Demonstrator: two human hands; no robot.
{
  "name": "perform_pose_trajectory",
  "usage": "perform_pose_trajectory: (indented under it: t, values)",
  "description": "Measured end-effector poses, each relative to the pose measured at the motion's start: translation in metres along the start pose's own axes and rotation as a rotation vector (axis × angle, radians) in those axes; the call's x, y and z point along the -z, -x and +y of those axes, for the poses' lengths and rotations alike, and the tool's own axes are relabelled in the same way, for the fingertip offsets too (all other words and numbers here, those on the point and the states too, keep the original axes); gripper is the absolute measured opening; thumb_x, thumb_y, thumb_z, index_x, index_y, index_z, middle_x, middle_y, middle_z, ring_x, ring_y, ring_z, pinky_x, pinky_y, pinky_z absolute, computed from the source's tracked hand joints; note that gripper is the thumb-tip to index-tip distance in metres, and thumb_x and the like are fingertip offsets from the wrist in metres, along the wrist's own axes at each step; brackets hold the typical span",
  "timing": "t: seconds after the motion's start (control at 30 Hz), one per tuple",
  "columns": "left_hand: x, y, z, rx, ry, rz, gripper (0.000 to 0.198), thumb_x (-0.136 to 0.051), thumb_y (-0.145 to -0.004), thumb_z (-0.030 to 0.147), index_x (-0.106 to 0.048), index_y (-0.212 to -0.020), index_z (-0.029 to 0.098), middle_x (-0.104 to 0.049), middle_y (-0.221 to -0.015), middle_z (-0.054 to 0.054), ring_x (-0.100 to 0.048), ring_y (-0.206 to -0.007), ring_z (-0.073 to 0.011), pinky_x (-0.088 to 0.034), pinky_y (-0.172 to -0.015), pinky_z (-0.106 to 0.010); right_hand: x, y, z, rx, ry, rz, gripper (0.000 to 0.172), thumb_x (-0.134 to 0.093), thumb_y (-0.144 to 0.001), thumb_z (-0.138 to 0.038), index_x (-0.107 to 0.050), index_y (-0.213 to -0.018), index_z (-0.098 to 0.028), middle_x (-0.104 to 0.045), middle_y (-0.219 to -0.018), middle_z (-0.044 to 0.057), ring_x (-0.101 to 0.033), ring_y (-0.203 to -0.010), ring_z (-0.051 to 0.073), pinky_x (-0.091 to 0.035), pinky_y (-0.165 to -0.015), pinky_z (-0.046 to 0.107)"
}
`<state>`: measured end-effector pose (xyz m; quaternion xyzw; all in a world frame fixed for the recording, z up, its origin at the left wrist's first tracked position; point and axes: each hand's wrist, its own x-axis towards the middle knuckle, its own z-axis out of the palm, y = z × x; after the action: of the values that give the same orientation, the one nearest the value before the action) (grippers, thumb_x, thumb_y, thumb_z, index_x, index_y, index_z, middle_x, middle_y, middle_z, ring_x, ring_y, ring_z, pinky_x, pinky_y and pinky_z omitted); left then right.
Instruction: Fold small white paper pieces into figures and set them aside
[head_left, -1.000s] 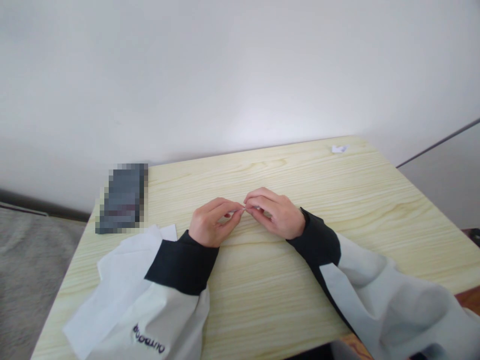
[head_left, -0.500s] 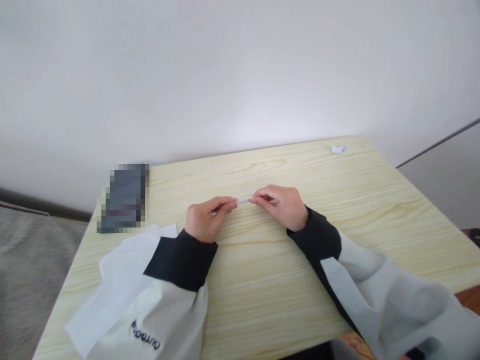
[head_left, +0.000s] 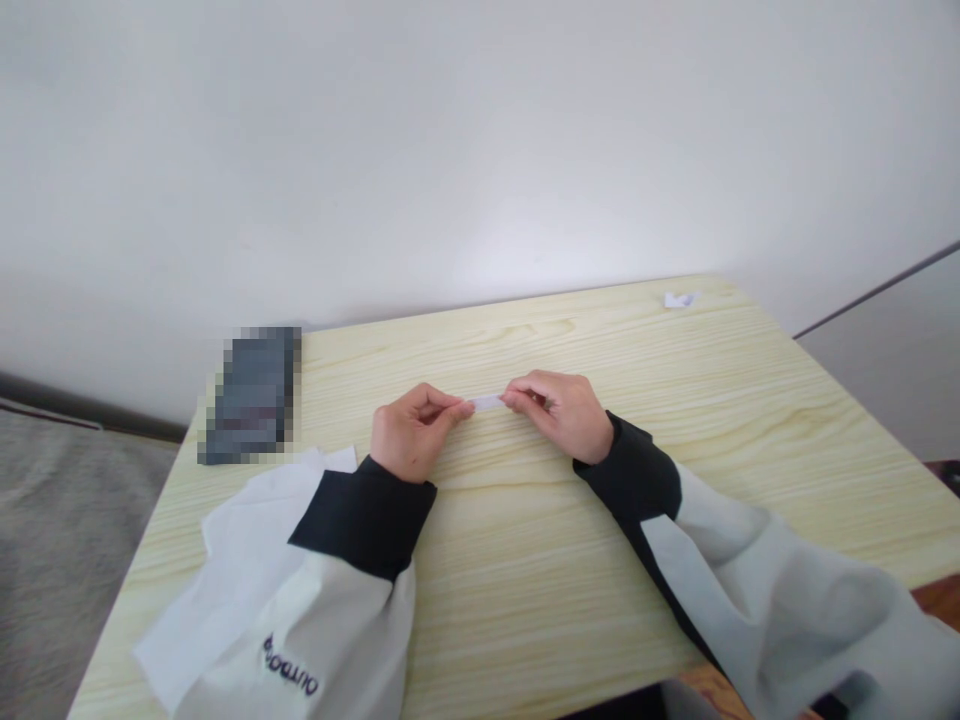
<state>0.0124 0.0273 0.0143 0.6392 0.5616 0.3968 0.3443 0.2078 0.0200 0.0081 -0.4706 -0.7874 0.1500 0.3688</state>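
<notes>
A narrow white strip of paper (head_left: 488, 403) stretches between my two hands, over the middle of the wooden table (head_left: 540, 560). My left hand (head_left: 416, 430) pinches its left end between thumb and forefinger. At the other end, the thumb and fingertips of my right hand (head_left: 561, 412) are closed on the strip. Only the short middle piece shows; both ends are hidden by my fingers. White paper sheets (head_left: 240, 550) lie overlapping beneath and beside my left sleeve, which covers part of them.
A dark, blurred-out flat object (head_left: 253, 395) lies at the table's back left. Near the back right edge is a small folded white paper piece (head_left: 679, 299). A white wall (head_left: 480, 150) rises right behind the table.
The strip now shows a wider face than before, as if turned slightly. My left fingers have shifted their pinch a little, while my right hand has barely moved.
</notes>
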Motion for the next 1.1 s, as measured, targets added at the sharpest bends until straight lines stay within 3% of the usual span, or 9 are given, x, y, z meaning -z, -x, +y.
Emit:
perform_pose_trajectory:
  t: [0.13, 0.27, 0.4, 0.5, 0.63, 0.8, 1.1]
  values:
    - [-0.0012, -0.0014, -0.0055, 0.019, 0.145, -0.057, 0.021, -0.071, -0.066, 0.034, -0.063, -0.071, 0.015, -0.070, -0.065, -0.002, -0.066, -0.062, -0.0149, -0.053, -0.061, -0.024, -0.0009, 0.0004, -0.0007, -0.089, -0.124, 0.011, 0.018, -0.056, -0.084, -0.031, -0.066, -0.078, -0.017, -0.066, -0.067, -0.001, -0.054, -0.054, 0.008, -0.040, -0.054, 0.019]
    - [-0.0046, -0.0009, -0.0092, -0.026, 0.216, -0.112, 0.025, -0.072, -0.066, 0.033, -0.060, -0.077, 0.015, -0.070, -0.068, -0.003, -0.066, -0.062, -0.0144, -0.054, -0.062, -0.025, -0.0030, 0.0020, -0.0014, -0.058, -0.194, -0.016, 0.013, -0.061, -0.080, -0.029, -0.065, -0.081, -0.017, -0.068, -0.073, 0.000, -0.056, -0.057, 0.008, -0.044, -0.057, 0.019]
    - [-0.0064, 0.0001, -0.0088, -0.140, 0.135, -0.172, 0.022, -0.071, -0.067, 0.030, -0.061, -0.079, 0.015, -0.070, -0.075, -0.003, -0.066, -0.064, -0.0140, -0.055, -0.060, -0.023, -0.0047, 0.0033, -0.0018, -0.013, -0.164, -0.037, 0.009, -0.062, -0.078, -0.026, -0.064, -0.080, -0.017, -0.068, -0.073, 0.000, -0.059, -0.060, 0.009, -0.045, -0.058, 0.019]
    - [-0.0056, 0.0011, -0.0057, -0.214, 0.041, -0.141, 0.015, -0.069, -0.069, 0.029, -0.064, -0.073, 0.016, -0.070, -0.073, -0.002, -0.065, -0.064, -0.0135, -0.055, -0.062, -0.023, -0.0044, 0.0028, -0.0030, 0.035, -0.136, -0.035, 0.009, -0.060, -0.081, -0.026, -0.064, -0.078, -0.018, -0.068, -0.073, 0.000, -0.061, -0.064, 0.010, -0.046, -0.061, 0.019]
    - [-0.0041, 0.0020, -0.0024, -0.208, -0.023, -0.096, 0.011, -0.068, -0.069, 0.027, -0.066, -0.066, 0.017, -0.070, -0.066, -0.001, -0.065, -0.062, -0.0139, -0.055, -0.063, -0.024, -0.0035, 0.0005, -0.0050, 0.091, -0.111, -0.022, 0.010, -0.058, -0.083, -0.023, -0.064, -0.077, -0.018, -0.067, -0.073, 0.001, -0.061, -0.066, 0.010, -0.046, -0.064, 0.019]
    - [-0.0045, 0.0008, -0.0046, -0.163, -0.001, -0.116, 0.014, -0.069, -0.068, 0.031, -0.068, -0.067, 0.017, -0.071, -0.067, -0.001, -0.065, -0.060, -0.0144, -0.054, -0.060, -0.024, -0.0032, 0.0003, -0.0033, 0.058, -0.129, -0.044, 0.010, -0.061, -0.081, -0.026, -0.064, -0.076, -0.018, -0.068, -0.073, -0.001, -0.061, -0.064, 0.008, -0.045, -0.061, 0.017]
    - [-0.0041, 0.0010, -0.0031, -0.311, -0.093, -0.243, 0.014, -0.061, -0.076, 0.028, -0.068, -0.075, 0.016, -0.070, -0.071, -0.003, -0.060, -0.061, -0.0121, -0.049, -0.059, -0.022, -0.0030, 0.0042, -0.0026, 0.203, -0.032, -0.101, 0.012, -0.050, -0.088, -0.024, -0.059, -0.083, -0.018, -0.065, -0.079, 0.003, -0.058, -0.071, 0.012, -0.045, -0.066, 0.021]
